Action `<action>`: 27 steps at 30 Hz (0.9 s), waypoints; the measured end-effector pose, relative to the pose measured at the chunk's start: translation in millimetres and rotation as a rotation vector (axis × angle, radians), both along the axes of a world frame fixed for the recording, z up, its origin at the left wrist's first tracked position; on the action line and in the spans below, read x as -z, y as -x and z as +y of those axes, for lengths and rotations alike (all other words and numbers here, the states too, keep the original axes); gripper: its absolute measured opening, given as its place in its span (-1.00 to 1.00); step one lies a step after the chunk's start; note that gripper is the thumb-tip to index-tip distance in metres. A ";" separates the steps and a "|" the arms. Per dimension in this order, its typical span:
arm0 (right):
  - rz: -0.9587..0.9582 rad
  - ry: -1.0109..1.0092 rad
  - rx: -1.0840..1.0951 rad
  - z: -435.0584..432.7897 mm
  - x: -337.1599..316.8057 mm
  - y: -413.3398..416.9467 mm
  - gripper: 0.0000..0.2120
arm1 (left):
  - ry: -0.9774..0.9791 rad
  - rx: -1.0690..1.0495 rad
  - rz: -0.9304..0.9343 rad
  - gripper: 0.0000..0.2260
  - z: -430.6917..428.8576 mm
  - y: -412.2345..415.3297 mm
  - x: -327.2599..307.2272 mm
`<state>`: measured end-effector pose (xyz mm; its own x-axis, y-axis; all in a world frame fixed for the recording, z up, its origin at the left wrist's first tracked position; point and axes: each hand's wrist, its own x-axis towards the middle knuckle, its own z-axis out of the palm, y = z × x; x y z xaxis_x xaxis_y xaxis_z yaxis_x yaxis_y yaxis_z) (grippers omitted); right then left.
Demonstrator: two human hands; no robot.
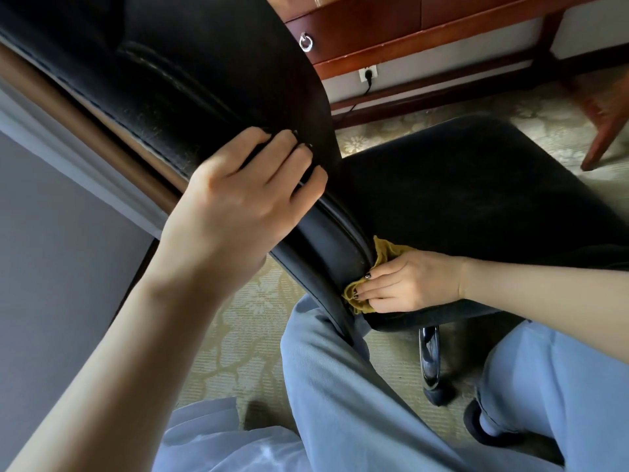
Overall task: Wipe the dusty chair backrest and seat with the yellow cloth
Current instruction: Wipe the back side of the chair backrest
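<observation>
Left hand (245, 189) grips the side edge of the backrest (211, 80), its fingers curled over onto the front face and the thumb out of sight behind. That backrest is black leather-like material, smooth and curved, with a stitched seam along its rim and pale scuffing on the worn upper part. Lower down, where the backrest's edge meets the seat, the yellow cloth (386, 252) is bunched against the black edge. It is a soft, crumpled, mustard-coloured fabric, one corner sticking up above the knuckles and another fold showing below the fingertips. Right hand (412, 281) pinches this cloth between thumb and curled fingers, pressing it to the backrest. The seat (476, 185) spreads to the right, broad, dark and matt with a rounded front. Beneath it a glossy chair leg (429, 359) stands on patterned floral carpet (238, 318), between blue-grey trousers (340, 386). Beyond, a reddish wooden table (391, 22) carries a metal ring pull (306, 41).
</observation>
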<state>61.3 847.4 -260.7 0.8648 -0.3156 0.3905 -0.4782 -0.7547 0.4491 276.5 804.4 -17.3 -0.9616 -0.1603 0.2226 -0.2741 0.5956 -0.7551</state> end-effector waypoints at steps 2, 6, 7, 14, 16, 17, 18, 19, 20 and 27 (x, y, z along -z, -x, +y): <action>-0.005 0.031 0.009 -0.1 -11.1 2.3 -0.85 | -0.004 -0.006 0.002 -0.59 0.5 -0.5 -0.2; -0.034 0.039 0.012 4.7 -47.6 7.1 -0.87 | -0.016 -0.019 0.000 -0.57 1.4 -1.0 -0.4; -0.033 0.055 0.019 5.5 -58.2 7.9 -0.86 | -0.020 -0.023 0.001 -0.56 1.6 -0.7 -0.4; -0.281 0.204 0.041 2.0 -116.8 -7.6 -0.83 | -0.034 -0.030 -0.011 -0.53 3.5 -0.2 -1.3; -0.368 0.205 0.038 -0.1 -121.3 -18.3 -0.83 | -0.036 -0.034 -0.017 -0.54 4.0 0.2 -1.8; -0.405 0.196 0.041 -0.8 -119.0 -23.5 -0.83 | -0.034 -0.034 -0.018 -0.54 3.8 0.0 -1.9; -0.436 0.180 0.049 -1.2 -114.1 -28.3 -0.82 | -0.030 -0.033 -0.018 -0.54 3.4 -0.5 -1.6; -0.460 0.160 0.060 -1.2 -107.0 -32.4 -0.82 | -0.026 -0.031 -0.018 -0.54 2.9 -1.0 -1.0; -0.480 0.140 0.071 -1.0 -98.6 -36.3 -0.82 | -0.021 -0.029 -0.018 -0.54 2.4 -1.4 -0.4; -0.592 0.089 0.182 4.8 -50.4 -50.9 -0.80 | 0.000 0.002 -0.018 -0.61 -0.4 -0.9 1.3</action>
<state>112.2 852.2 -210.3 0.4292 -0.3815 0.8187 -0.7825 -0.6098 0.1261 277.4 804.0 -18.6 -0.9659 -0.1582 0.2050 -0.2589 0.5963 -0.7598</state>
